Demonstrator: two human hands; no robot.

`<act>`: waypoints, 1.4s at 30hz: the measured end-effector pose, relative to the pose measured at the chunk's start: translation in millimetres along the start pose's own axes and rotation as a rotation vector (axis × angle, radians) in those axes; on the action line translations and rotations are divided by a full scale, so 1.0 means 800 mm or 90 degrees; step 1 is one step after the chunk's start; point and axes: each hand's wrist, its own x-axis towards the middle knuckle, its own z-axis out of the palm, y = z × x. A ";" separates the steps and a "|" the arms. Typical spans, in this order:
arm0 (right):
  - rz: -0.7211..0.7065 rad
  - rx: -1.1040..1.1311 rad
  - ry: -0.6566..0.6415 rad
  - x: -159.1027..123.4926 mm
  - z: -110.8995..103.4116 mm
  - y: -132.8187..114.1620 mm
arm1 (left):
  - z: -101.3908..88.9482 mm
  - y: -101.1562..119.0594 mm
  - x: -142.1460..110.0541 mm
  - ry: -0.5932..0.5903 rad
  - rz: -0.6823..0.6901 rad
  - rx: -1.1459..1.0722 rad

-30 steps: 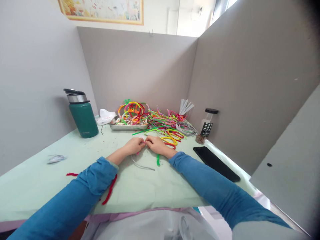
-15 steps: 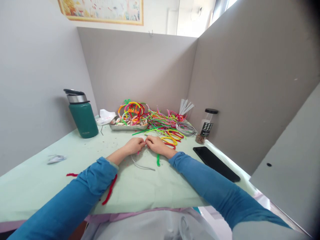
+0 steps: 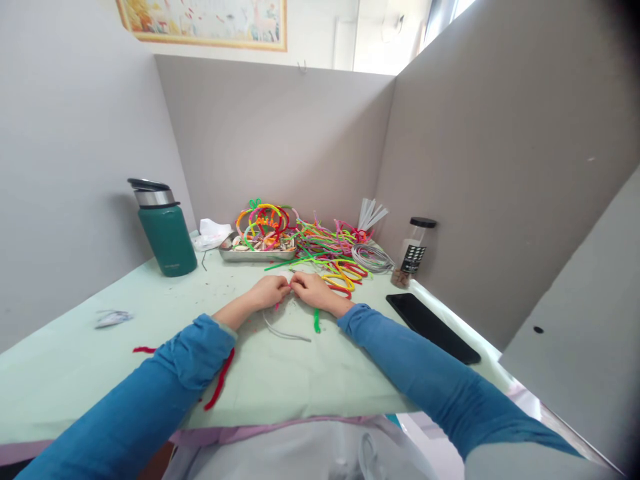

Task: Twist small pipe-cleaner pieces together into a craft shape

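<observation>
My left hand (image 3: 271,291) and my right hand (image 3: 311,289) meet over the middle of the table, fingertips pinched together and touching. Whatever is between them is too small and covered to name. A bit of pink pipe cleaner (image 3: 277,306) peeks out beneath my left hand. From under that hand a thin grey wire (image 3: 287,335) curves toward me. A short green pipe cleaner (image 3: 317,321) sticks out below my right wrist. A red pipe cleaner (image 3: 220,383) lies beside my left forearm, and another red piece (image 3: 144,349) shows on its far side.
A metal tray (image 3: 257,255) holds shapes bent from pipe cleaners. Loose pipe cleaners (image 3: 325,240) and a coil of grey wire (image 3: 373,258) lie right of it. A green bottle (image 3: 167,237) stands left; a black-lidded jar (image 3: 413,253) and a black phone (image 3: 433,327) are right.
</observation>
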 end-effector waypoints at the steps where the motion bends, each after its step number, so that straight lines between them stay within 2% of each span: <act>1: -0.001 -0.002 0.000 0.000 0.000 0.000 | 0.000 0.001 0.000 -0.001 -0.001 0.003; 21: 0.008 0.000 0.000 0.000 0.001 0.002 | 0.001 -0.003 0.002 0.005 0.013 -0.001; 42: -0.004 -0.035 0.009 0.001 0.004 0.004 | 0.003 -0.005 0.005 0.014 0.031 0.077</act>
